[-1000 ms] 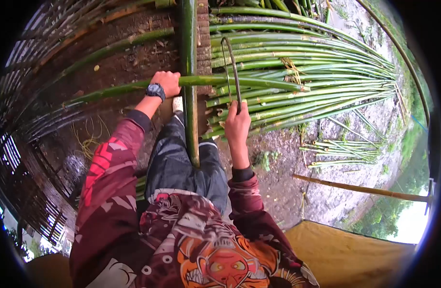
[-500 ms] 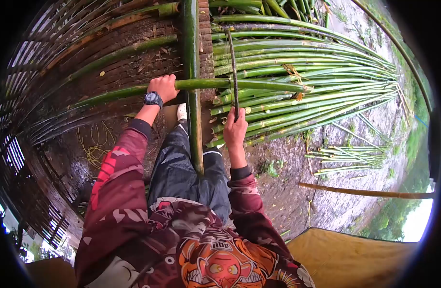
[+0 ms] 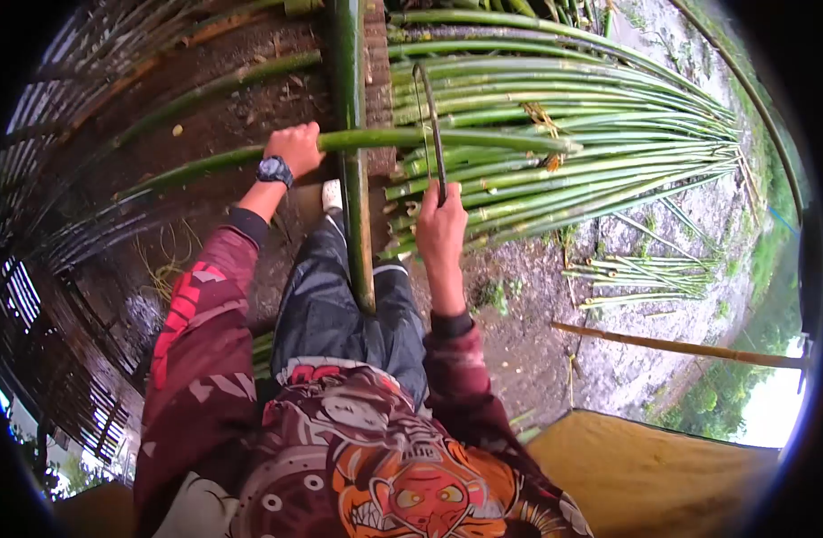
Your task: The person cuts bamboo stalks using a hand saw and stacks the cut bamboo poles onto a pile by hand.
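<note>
My left hand (image 3: 295, 150) is wrapped round a long green bamboo pole (image 3: 367, 138), which lies crosswise over a thicker bamboo beam (image 3: 354, 197). In my right hand (image 3: 442, 229) is the handle end of a thin bow saw (image 3: 437, 134) with a dark curved frame and narrow blade. The saw stands across the pole to the right of the beam, its far end pointing away from me. Whether the blade has cut into the pole is too small to tell. The pole's right end reaches over a stack of bamboo.
Many green bamboo poles (image 3: 555, 175) lie side by side on the right. Shorter pieces (image 3: 645, 278) are on muddy ground beyond. A slatted bamboo structure stands at left, near yellow cord (image 3: 165, 269). A brown pole (image 3: 671, 343) and a tan tarp (image 3: 645, 475) are lower right.
The saw has moved toward my body across the pole. My left hand keeps its grip on the bamboo, and the whole view has shifted slightly.
</note>
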A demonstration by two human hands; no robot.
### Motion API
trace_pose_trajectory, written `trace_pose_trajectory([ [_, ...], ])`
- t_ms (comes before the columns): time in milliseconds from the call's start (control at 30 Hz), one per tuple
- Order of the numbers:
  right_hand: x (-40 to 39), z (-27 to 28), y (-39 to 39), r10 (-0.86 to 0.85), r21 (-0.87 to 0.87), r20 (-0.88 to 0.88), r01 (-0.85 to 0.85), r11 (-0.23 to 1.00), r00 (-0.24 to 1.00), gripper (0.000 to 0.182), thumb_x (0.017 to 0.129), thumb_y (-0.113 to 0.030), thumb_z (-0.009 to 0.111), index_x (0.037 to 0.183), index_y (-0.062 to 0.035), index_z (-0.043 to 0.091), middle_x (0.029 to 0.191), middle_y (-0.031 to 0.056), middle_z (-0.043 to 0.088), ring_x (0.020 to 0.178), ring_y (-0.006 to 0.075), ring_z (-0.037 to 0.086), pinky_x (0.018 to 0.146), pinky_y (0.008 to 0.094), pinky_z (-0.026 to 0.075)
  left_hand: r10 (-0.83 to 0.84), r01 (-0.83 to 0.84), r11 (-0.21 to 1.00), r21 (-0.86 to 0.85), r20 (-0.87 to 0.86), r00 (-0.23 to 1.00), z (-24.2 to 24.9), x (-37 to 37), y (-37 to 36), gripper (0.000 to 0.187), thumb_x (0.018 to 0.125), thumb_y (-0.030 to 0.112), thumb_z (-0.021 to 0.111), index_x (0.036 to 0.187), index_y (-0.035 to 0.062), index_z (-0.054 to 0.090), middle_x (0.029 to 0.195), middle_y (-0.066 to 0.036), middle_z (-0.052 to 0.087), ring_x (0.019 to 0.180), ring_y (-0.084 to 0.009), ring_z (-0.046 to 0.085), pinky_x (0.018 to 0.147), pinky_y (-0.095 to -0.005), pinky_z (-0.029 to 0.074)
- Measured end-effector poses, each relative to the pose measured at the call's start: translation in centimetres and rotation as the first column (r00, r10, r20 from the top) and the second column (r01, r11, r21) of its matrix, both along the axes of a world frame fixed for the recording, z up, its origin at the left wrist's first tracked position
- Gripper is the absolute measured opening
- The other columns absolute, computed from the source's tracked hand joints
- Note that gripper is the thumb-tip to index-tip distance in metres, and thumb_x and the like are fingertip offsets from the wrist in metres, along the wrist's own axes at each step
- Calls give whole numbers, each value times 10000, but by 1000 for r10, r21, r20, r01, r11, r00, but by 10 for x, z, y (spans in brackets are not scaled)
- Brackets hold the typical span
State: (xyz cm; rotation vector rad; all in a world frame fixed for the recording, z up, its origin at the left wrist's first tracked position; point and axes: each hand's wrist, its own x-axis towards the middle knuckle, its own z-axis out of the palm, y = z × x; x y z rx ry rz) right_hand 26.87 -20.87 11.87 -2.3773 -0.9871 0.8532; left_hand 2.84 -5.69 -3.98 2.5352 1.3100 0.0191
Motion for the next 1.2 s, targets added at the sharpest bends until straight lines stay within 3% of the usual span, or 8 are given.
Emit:
trace_pose_trajectory([
  [400,-1,-89,-49,-63,318,-155,110,942,986,222,1042,-198,540,897,-33,512,640,204,531,576,424,536,521,469,390,-131,-18,801,-598,-205,970,26,11,55,410,698,416,723,942,90,775,930,-200,752,905,-387,722,871,-472,580],
  [700,-5,75,-94,-71,-7,-94,70,998,993,233,1051,-236,525,1016,-13,583,737,248,582,643,444,576,571,490,417,-118,22,749,-662,-101,988,24,8,60,423,676,365,738,917,18,757,858,-252,723,841,-408,715,816,-474,581],
  [833,1,51,-58,102,-10,47,-101,995,994,227,1048,-222,531,1000,-5,577,704,265,581,656,463,603,570,506,431,-170,92,798,-595,-76,983,11,5,62,410,677,364,736,891,15,749,859,-255,720,855,-416,712,813,-487,585],
  [900,1,18,-6,-25,6,-45,25,1000,999,290,1050,-253,528,921,7,541,696,289,590,674,508,593,569,526,425,-191,125,818,-561,-61,980,7,4,57,383,683,362,728,858,22,745,882,-253,720,870,-420,709,813,-492,586],
  [933,1,21,0,-45,45,-89,49,998,995,300,1038,-250,537,915,22,561,679,208,544,585,344,496,568,451,395,-247,192,783,-592,-12,969,19,7,61,380,689,353,720,856,12,731,856,-250,718,835,-437,706,803,-507,585],
  [1000,7,28,2,-80,8,-119,81,997,990,309,1041,-250,529,910,27,567,683,212,554,601,369,493,588,453,407,-181,49,801,-597,-162,970,37,11,58,452,682,352,738,1017,50,714,985,-204,730,932,-407,695,844,-509,569],
  [1100,3,30,1,-73,65,-97,79,995,993,317,1048,-254,519,923,33,570,686,207,564,622,357,544,611,465,427,-33,33,999,44,13,999,29,-2,17,544,669,319,797,1140,138,592,1065,-85,583,1075,-296,556,874,-445,476],
  [1200,-6,27,-8,-46,30,-62,48,998,997,313,1052,-264,518,962,31,577,684,203,564,627,331,587,607,471,438,98,-90,981,174,-42,994,10,-14,-25,402,726,264,789,1060,137,605,1041,-81,604,1041,-298,592,860,-449,491],
])
